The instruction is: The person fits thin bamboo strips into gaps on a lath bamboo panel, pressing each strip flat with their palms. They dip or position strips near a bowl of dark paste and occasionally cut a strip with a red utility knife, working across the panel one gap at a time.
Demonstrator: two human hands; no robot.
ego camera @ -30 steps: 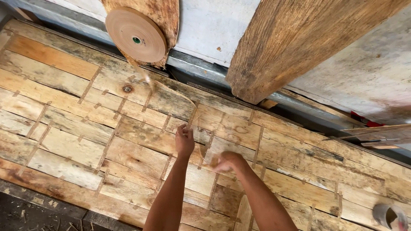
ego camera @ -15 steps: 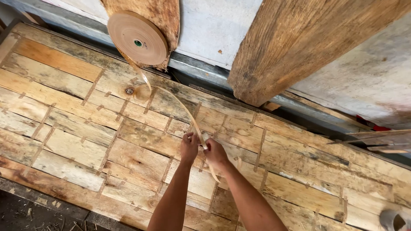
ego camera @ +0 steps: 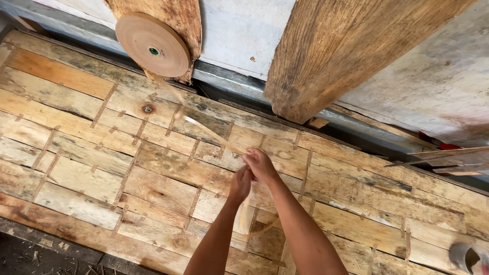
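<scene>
You're standing in a rough woodworking shop. Under you lies a broad panel of patched veneer sheets (ego camera: 153, 178), the seams bridged by short strips of tape. A roll of brown paper tape (ego camera: 153, 45) hangs at its far edge, beside a heavy weathered timber beam (ego camera: 346, 56) and a stained wall.

A big floor of old wooden planks (ego camera: 76, 168) fills most of the view, with small strips joining the boards. A thick wooden beam (ego camera: 346, 56) leans at the far right. Behind it is a grey wall (ego camera: 239, 25). A small round metal can (ego camera: 464, 257) sits at the near right.
</scene>
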